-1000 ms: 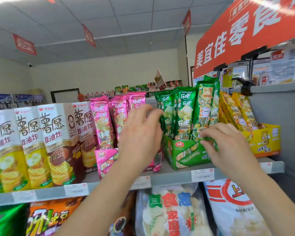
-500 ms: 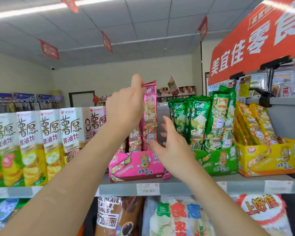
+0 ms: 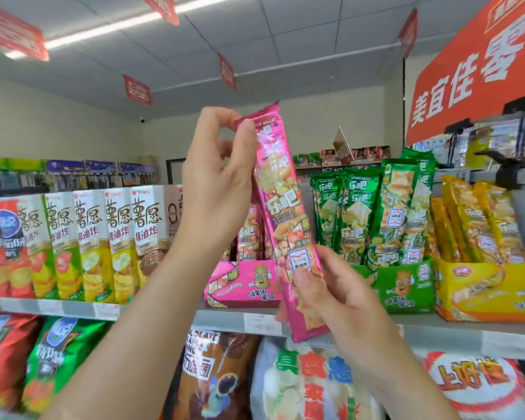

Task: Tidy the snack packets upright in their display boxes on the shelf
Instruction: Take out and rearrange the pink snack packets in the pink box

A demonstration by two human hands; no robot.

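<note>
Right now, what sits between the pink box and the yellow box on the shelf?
The green box, holding green packets, stands between the pink box and the yellow box; the head view shows it.

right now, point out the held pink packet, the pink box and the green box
pink packet (image 3: 281, 207), head view, its front
pink box (image 3: 243, 283), head view, front panel
green box (image 3: 406, 286), head view, front panel

Ceiling (image 3: 285, 31): pale grey panels.
Light: 1 bright strip lamp (image 3: 119, 25) across the ceiling.
Back wall (image 3: 58, 125): plain, cream.
Doorway (image 3: 173, 171): dark-framed, in the back wall.
Pennants (image 3: 137, 90): red, hanging overhead.
Banner (image 3: 473, 71): large, red, at right.
Shelf (image 3: 219, 321): grey metal.
</note>
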